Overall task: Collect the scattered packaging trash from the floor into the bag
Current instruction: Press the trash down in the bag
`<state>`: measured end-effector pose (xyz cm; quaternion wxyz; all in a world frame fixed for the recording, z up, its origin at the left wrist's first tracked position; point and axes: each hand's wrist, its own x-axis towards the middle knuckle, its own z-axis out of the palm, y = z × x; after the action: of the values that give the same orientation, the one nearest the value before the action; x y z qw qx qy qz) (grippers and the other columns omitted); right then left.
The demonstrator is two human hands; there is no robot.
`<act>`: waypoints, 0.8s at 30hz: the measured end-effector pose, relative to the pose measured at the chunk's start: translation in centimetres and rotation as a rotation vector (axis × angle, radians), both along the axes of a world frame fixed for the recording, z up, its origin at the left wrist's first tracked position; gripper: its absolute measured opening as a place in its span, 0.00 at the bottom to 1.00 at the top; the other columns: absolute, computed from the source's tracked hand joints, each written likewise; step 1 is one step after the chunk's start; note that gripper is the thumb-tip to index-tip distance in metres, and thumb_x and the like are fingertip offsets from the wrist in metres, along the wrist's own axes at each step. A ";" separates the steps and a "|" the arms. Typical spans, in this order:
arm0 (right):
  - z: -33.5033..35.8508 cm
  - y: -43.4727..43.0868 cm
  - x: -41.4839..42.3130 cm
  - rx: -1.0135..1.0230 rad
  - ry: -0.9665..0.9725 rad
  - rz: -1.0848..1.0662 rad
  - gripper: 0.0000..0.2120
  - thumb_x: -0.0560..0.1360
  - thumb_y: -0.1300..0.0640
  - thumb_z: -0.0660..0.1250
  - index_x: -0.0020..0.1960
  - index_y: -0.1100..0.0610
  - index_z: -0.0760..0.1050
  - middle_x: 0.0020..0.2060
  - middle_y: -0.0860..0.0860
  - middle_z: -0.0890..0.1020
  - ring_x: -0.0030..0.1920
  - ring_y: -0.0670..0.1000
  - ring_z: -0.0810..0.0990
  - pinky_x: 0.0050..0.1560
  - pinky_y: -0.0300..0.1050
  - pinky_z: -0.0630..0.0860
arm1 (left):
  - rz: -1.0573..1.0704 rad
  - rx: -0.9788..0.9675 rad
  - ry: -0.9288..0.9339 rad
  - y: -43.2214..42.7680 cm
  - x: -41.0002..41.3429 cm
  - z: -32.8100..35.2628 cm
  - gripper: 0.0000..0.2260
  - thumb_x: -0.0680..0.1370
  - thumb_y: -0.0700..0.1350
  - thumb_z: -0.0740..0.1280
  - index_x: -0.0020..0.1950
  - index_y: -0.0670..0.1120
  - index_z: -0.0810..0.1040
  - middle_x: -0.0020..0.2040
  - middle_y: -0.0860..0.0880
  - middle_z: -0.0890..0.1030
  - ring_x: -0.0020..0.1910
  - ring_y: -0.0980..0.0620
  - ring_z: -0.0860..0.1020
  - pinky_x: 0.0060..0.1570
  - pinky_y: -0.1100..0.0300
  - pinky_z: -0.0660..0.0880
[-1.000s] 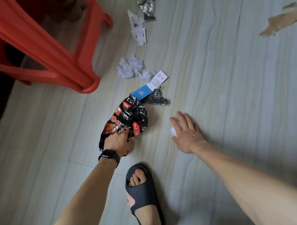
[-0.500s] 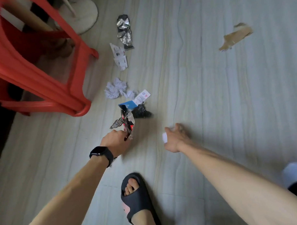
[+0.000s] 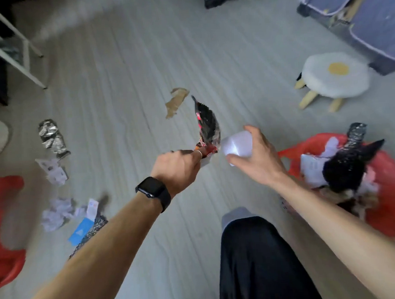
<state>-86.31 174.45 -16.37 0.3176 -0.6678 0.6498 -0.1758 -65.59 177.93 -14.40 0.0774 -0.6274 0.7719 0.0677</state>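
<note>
Roughly halfway, judging by partly filled red bag (image 3: 389,165) at right. Clamping black wrapper (image 3: 208,124) in left hand (image 3: 179,165), white scrap (image 3: 236,143) in right hand (image 3: 257,158). Pending at left: foil wrapper (image 3: 51,136), crumpled paper (image 3: 56,212).

Red plastic chair (image 3: 10,263), near left, is cut off by the edge and smeared; red plastic bag (image 3: 392,165), right, is blurred, its near side hidden behind a bare forearm (image 3: 328,214)

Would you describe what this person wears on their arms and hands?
Both forearms are bare, no sleeves visible. The left wrist carries a black smartwatch; the left hand wears a thin silver ring. The right hand wears nothing visible.
</note>
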 end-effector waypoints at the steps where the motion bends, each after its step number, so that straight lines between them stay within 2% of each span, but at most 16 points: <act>1: 0.3 0.4 -3.0 -0.037 -0.011 -0.080 0.41 0.70 0.50 0.75 0.76 0.53 0.58 0.72 0.53 0.68 0.70 0.54 0.67 0.57 0.38 0.63 | -0.065 -0.017 -0.025 -1.0 -2.6 0.7 0.12 0.83 0.49 0.51 0.61 0.51 0.71 0.47 0.51 0.80 0.41 0.40 0.76 0.36 0.56 0.67; 2: 0.5 1.0 -6.0 -0.073 -0.018 -0.168 0.40 0.71 0.50 0.75 0.77 0.54 0.59 0.72 0.53 0.68 0.71 0.54 0.67 0.60 0.38 0.62 | -0.132 -0.014 -0.041 -1.7 -5.4 1.4 0.09 0.83 0.46 0.52 0.58 0.51 0.70 0.44 0.52 0.78 0.39 0.40 0.75 0.36 0.56 0.67; 3: 0.5 1.6 -8.5 -0.106 -0.015 -0.246 0.40 0.71 0.50 0.75 0.77 0.54 0.59 0.72 0.54 0.68 0.71 0.54 0.66 0.64 0.40 0.62 | -0.192 -0.036 -0.040 -2.2 -7.6 1.9 0.13 0.82 0.44 0.52 0.64 0.55 0.69 0.46 0.54 0.76 0.40 0.41 0.75 0.36 0.57 0.66; 5: 0.4 3.0 -13.8 -0.141 0.033 -0.392 0.40 0.71 0.49 0.75 0.77 0.54 0.61 0.72 0.54 0.68 0.71 0.55 0.66 0.68 0.44 0.62 | -0.362 -0.091 -0.014 -3.2 -12.5 1.8 0.25 0.82 0.43 0.52 0.76 0.65 0.56 0.60 0.57 0.75 0.50 0.44 0.80 0.37 0.57 0.65; 6: 0.2 3.6 -15.9 -0.149 0.058 -0.437 0.39 0.71 0.50 0.75 0.77 0.53 0.61 0.71 0.54 0.68 0.71 0.55 0.66 0.68 0.45 0.62 | -0.443 -0.106 0.004 -3.6 -14.6 1.5 0.27 0.82 0.43 0.51 0.77 0.66 0.49 0.66 0.56 0.74 0.56 0.46 0.79 0.39 0.57 0.65; 7: 0.0 4.1 -17.5 -0.159 0.069 -0.463 0.39 0.70 0.51 0.75 0.77 0.52 0.61 0.71 0.54 0.68 0.71 0.55 0.66 0.69 0.46 0.62 | -0.508 -0.113 0.001 -3.7 -16.5 1.0 0.28 0.83 0.43 0.50 0.78 0.65 0.47 0.67 0.53 0.74 0.59 0.46 0.78 0.42 0.57 0.67; 9: -0.4 5.1 -21.2 -0.181 0.093 -0.523 0.40 0.69 0.52 0.76 0.76 0.51 0.61 0.70 0.54 0.69 0.71 0.53 0.65 0.70 0.47 0.62 | -0.613 -0.096 -0.036 -3.6 -21.0 0.1 0.26 0.84 0.44 0.49 0.79 0.61 0.46 0.66 0.48 0.75 0.61 0.43 0.76 0.53 0.55 0.69; 11: -1.1 6.0 -24.2 -0.173 0.085 -0.569 0.42 0.66 0.52 0.76 0.76 0.50 0.62 0.69 0.54 0.70 0.71 0.54 0.66 0.70 0.51 0.65 | -0.695 -0.078 -0.105 -2.8 -24.2 -0.6 0.25 0.84 0.44 0.49 0.80 0.59 0.47 0.64 0.45 0.75 0.61 0.41 0.74 0.62 0.51 0.66; 14: -2.3 7.9 -27.1 -0.175 -0.148 -0.541 0.41 0.64 0.48 0.68 0.75 0.45 0.62 0.72 0.50 0.68 0.73 0.50 0.66 0.73 0.55 0.63 | -0.754 0.008 -0.192 -2.3 -27.6 -2.6 0.24 0.84 0.44 0.50 0.80 0.58 0.50 0.63 0.44 0.75 0.65 0.39 0.70 0.71 0.44 0.57; 16: -3.1 8.4 -28.1 -0.255 -0.286 -0.542 0.36 0.67 0.50 0.63 0.75 0.42 0.63 0.74 0.48 0.67 0.74 0.49 0.65 0.75 0.57 0.62 | -0.769 0.085 -0.211 -2.3 -29.2 -3.9 0.22 0.85 0.49 0.51 0.79 0.58 0.55 0.67 0.47 0.74 0.70 0.38 0.65 0.74 0.38 0.50; 17: -3.5 8.4 -28.3 -0.290 -0.283 -0.546 0.33 0.70 0.51 0.61 0.76 0.44 0.64 0.75 0.48 0.66 0.75 0.49 0.64 0.76 0.55 0.59 | -0.761 0.135 -0.183 -2.0 -29.8 -4.5 0.21 0.85 0.50 0.52 0.79 0.59 0.57 0.70 0.49 0.72 0.73 0.39 0.62 0.73 0.35 0.49; 18: -3.9 8.6 -28.6 -0.303 -0.230 -0.545 0.29 0.75 0.50 0.61 0.76 0.45 0.65 0.76 0.49 0.64 0.76 0.48 0.61 0.78 0.50 0.55 | -0.743 0.205 -0.141 -1.6 -30.7 -5.3 0.21 0.84 0.51 0.53 0.78 0.61 0.57 0.72 0.52 0.70 0.74 0.40 0.60 0.72 0.33 0.50; 20: -4.9 8.7 -28.5 -0.273 -0.018 -0.461 0.27 0.79 0.46 0.62 0.77 0.43 0.62 0.79 0.48 0.58 0.78 0.45 0.57 0.77 0.40 0.51 | -0.661 0.323 -0.032 -0.9 -31.1 -6.5 0.21 0.84 0.52 0.54 0.77 0.63 0.59 0.73 0.55 0.68 0.74 0.42 0.61 0.70 0.36 0.58; 22: -6.3 9.0 -28.5 -0.192 0.228 -0.311 0.28 0.80 0.47 0.63 0.77 0.38 0.58 0.80 0.47 0.55 0.76 0.51 0.60 0.75 0.47 0.57 | -0.618 0.389 0.070 -0.8 -30.9 -7.8 0.20 0.83 0.49 0.56 0.75 0.62 0.63 0.73 0.54 0.69 0.73 0.44 0.63 0.68 0.42 0.65; 24: -7.6 8.8 -28.9 -0.070 0.442 -0.194 0.26 0.80 0.45 0.59 0.77 0.36 0.58 0.79 0.49 0.58 0.73 0.59 0.64 0.74 0.55 0.61 | -0.631 0.369 0.138 -1.2 -30.8 -9.0 0.20 0.81 0.49 0.60 0.73 0.60 0.69 0.70 0.54 0.73 0.71 0.44 0.67 0.65 0.47 0.70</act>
<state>-115.21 183.24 -23.95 0.1258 -0.6352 0.7581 -0.0774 -96.36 176.68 -23.35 0.1540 -0.3281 0.9055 0.2207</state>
